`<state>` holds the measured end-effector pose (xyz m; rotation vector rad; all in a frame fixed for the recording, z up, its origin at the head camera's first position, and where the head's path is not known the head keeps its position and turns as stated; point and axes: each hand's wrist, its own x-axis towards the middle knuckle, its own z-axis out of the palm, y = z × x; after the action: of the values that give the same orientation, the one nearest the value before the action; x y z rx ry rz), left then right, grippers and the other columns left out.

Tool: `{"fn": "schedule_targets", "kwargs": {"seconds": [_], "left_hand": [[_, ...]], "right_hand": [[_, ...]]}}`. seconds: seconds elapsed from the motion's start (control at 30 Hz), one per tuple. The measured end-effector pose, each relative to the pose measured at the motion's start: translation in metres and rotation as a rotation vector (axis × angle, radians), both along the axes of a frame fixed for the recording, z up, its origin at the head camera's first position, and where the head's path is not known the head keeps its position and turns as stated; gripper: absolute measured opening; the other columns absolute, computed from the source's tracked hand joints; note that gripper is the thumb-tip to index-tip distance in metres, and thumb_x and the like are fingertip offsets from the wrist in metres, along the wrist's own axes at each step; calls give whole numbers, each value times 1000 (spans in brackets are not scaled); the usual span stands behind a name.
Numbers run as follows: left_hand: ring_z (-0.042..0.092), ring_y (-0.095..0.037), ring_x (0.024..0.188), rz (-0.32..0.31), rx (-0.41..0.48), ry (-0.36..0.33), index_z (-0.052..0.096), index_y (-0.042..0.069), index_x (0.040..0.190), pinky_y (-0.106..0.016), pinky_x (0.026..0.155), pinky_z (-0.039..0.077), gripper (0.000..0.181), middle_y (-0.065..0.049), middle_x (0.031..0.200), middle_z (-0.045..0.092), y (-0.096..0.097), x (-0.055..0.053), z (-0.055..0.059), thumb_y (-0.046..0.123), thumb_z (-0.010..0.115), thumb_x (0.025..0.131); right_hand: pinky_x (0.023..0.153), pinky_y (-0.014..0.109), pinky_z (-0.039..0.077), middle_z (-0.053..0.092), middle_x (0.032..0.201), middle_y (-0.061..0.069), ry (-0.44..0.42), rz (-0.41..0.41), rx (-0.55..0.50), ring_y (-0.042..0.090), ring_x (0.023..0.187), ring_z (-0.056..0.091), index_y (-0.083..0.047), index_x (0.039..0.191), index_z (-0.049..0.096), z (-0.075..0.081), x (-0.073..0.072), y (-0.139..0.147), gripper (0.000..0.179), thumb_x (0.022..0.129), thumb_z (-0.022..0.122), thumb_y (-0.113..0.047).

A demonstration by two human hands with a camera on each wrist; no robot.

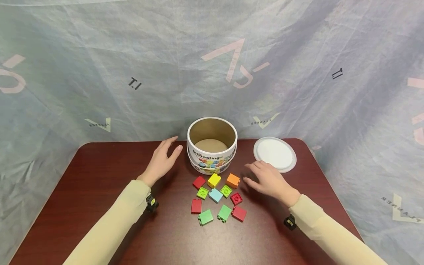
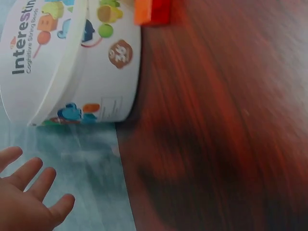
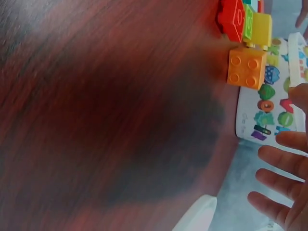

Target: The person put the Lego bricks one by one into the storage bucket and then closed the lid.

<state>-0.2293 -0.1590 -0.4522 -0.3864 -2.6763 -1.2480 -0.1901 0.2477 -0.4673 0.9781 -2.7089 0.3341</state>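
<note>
A white round bucket (image 1: 212, 162) with printed pictures stands at the back of the table, its open top showing a bare inside. My left hand (image 1: 161, 162) is just left of the bucket, fingers spread and holding nothing. To the right, my right hand (image 1: 269, 182) hovers over the table, fingers extended and nothing in them. The orange toy brick (image 1: 233, 180) is the block nearest that hand. In front of the bucket lie several more bricks, among them a yellow brick (image 1: 214, 180), a light blue brick (image 1: 215, 195) and a green brick (image 1: 224, 213).
A white round lid (image 1: 275, 154) lies at the back right, beyond my right hand. Red bricks (image 1: 196, 206) are scattered among the others on the dark wooden table (image 1: 99, 191). Behind the table's back edge hangs a grey printed cloth (image 1: 159, 73).
</note>
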Motion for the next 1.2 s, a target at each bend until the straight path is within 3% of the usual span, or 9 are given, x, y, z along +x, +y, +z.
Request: {"fn": "schedule_targets", "kwargs": {"seconds": [0.17,0.3,0.5,0.7,1.2], "left_hand": [[51,-38,137,-18,82,7,48,6,154,-56,113,42,55,-20,150,51,14,-9,1,34,57,108],[52,-37,136,-26,160,-27,47,8,156,-54,111,46,54,-20,150,51,24,-16,2,33,56,109],[48,-31,142,16,246,-104,45,11,157,-49,114,44,54,-15,156,48,35,-24,2,36,53,110],[51,-31,140,42,334,-117,47,12,156,-49,115,43,52,-14,154,51,43,-33,-1,36,51,111],[50,-32,139,23,583,-159,47,4,156,-46,117,39,49,-21,154,50,53,-35,-1,21,54,110]], "right_hand": [[85,46,57,72,104,10,-7,32,-7,27,94,67,-1,120,72,-6,-1,-7,47,91,80,-36],[85,45,57,71,104,8,-30,33,-4,26,95,66,-3,121,72,-9,-1,-13,47,92,78,-40],[85,45,57,70,106,7,-35,43,1,26,98,66,-4,122,71,-14,-2,-20,46,94,76,-40],[84,43,57,70,105,4,-73,34,-10,23,96,64,-8,122,72,-21,-1,-24,45,92,78,-41],[85,40,58,71,104,1,-141,-4,-4,19,97,63,-10,122,74,-33,0,-24,43,93,78,-43]]}}
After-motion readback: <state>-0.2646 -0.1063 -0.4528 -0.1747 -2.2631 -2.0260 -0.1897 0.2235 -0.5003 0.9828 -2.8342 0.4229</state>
